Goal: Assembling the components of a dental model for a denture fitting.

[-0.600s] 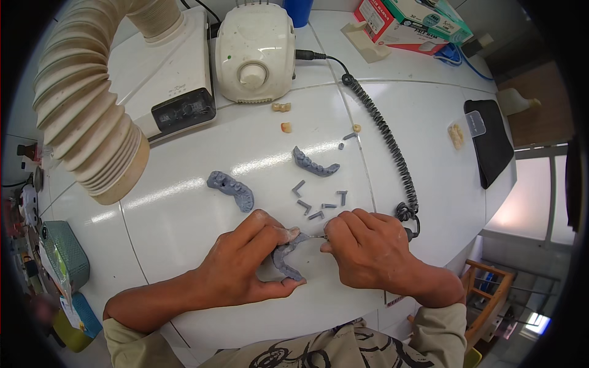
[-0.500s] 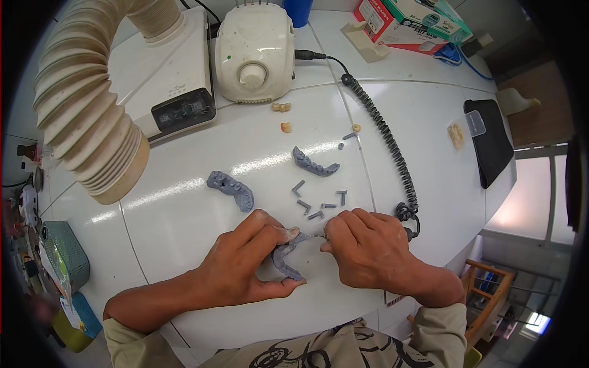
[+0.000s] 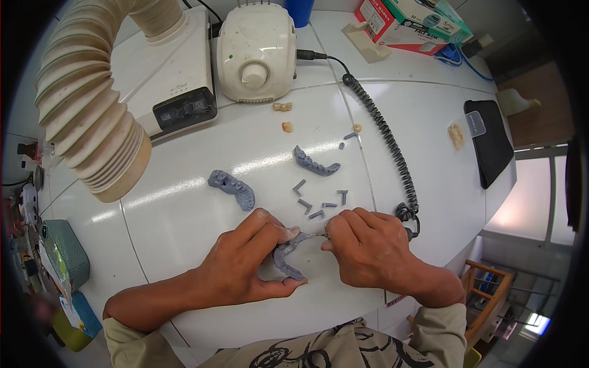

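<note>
Down from the head view: left hand [image 3: 242,270] clamps a grey dental arch model [image 3: 287,260] against the table [image 3: 184,214], steadying it. Right hand [image 3: 368,251], at three o'clock of it, pinches a slim tool tip [image 3: 316,235] onto the arch. Loose grey pins [image 3: 316,202] lie at twelve o'clock, within reach.

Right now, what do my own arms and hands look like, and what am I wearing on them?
Both hands are bare: no gloves, rings or watch show on the left hand or the right hand. The forearms are uncovered; pale beige sleeves are pushed up near the elbows. A light garment with dark swirling print shows at the lower edge.
</note>
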`<state>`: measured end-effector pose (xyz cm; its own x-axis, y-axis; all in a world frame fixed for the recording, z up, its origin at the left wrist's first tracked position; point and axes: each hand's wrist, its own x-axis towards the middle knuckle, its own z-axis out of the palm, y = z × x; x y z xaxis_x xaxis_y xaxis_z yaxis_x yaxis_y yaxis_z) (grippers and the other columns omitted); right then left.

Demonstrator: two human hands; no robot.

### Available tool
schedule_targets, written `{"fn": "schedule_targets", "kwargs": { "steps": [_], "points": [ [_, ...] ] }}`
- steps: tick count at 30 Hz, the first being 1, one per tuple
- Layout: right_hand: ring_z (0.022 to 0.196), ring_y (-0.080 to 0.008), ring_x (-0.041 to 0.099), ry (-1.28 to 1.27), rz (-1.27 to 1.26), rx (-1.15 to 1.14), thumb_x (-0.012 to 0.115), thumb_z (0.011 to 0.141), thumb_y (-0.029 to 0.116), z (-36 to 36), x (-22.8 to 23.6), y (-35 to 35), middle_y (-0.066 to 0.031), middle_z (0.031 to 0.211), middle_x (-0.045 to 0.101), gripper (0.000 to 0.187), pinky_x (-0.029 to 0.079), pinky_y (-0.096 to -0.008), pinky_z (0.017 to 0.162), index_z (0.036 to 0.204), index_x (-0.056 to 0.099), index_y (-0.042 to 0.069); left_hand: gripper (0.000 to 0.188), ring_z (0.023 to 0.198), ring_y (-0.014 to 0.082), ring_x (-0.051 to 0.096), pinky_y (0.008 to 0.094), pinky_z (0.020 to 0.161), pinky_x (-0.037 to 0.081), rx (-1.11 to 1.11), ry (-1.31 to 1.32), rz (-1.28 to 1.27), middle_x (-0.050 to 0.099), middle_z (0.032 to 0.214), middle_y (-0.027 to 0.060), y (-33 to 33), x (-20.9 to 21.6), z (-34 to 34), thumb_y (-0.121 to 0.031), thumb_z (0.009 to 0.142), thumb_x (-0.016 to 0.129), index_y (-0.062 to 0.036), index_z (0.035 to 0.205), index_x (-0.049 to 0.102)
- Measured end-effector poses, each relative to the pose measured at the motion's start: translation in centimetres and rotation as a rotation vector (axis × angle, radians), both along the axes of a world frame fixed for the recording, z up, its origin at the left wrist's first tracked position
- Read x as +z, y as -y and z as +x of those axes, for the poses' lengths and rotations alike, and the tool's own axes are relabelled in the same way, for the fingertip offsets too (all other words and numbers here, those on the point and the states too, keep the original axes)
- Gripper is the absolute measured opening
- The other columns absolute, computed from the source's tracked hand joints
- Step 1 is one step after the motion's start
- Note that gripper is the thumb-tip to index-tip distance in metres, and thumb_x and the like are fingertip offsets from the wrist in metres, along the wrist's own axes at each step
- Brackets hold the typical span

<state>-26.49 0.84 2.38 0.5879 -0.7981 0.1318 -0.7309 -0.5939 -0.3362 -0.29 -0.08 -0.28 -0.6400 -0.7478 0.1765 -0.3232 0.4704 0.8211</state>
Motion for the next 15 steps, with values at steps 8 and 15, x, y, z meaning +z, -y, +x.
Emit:
{"fn": "schedule_targets", "kwargs": {
  "steps": [8,15],
  "points": [
    [0.065,-0.0187,0.064,-0.046,-0.022,0.007,0.075,0.097,0.023,-0.15,-0.08,-0.03,-0.0041,0.076,0.06,0.023,0.051,-0.0327,0.055,0.091,0.06,0.007,0.072,0.088,0.0238,0.067,0.0312,0.059,0.057,-0.003,-0.004,-0.024,0.062,0.106,0.0154,0.03,-0.09,0.0,-0.028,0.069,0.103,0.0033,0.123,0.067],
    [0.066,-0.0181,0.063,-0.068,-0.018,0.013,0.075,0.097,0.023,-0.04,-0.06,-0.04,-0.0038,0.076,0.06,0.022,0.051,-0.0323,0.055,0.091,0.062,0.006,0.073,0.086,0.0223,0.067,0.0302,0.058,0.056,-0.007,0.011,-0.015,0.062,0.105,0.0148,0.03,0.01,0.02,-0.028,0.069,0.103,0.0032,0.123,0.067]
  ]
}}
